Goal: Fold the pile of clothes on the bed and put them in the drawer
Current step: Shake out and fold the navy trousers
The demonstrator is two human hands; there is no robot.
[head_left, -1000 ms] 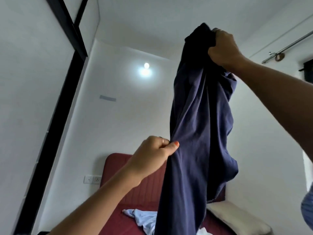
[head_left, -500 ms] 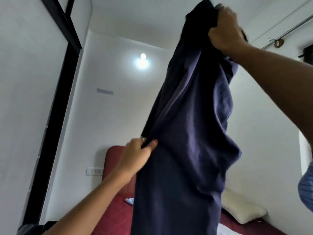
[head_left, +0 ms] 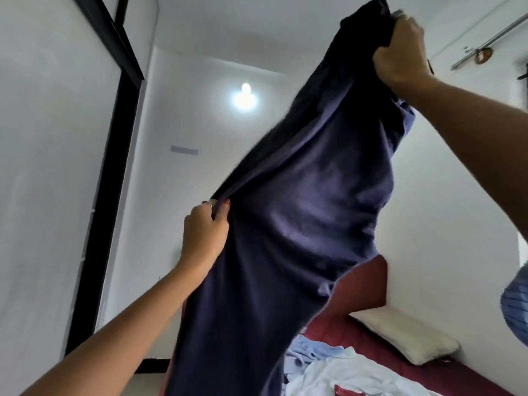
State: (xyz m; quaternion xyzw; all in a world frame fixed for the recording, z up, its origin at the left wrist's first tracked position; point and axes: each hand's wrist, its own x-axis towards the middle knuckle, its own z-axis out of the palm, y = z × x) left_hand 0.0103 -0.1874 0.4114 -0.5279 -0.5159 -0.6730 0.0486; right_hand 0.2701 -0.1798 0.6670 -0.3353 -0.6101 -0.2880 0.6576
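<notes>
The navy garment [head_left: 300,224] hangs high in the air over the bed [head_left: 357,332], lifted so its full length drops free. Up top, the right hand [head_left: 403,50] is clenched on a bunched end; lower down, the left hand [head_left: 204,235] pinches a side edge, likely hunting a seam to square it for folding. Light-blue clothes [head_left: 337,370] lie heaped toward the bed's near edge, a cream pillow [head_left: 405,332] against the white wall [head_left: 443,195].

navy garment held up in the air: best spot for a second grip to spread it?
Probably the left edge of the navy garment, lower down, approached from the left: the right hand bunches the top and the left hand pinches that edge, leaving it reachable.
</notes>
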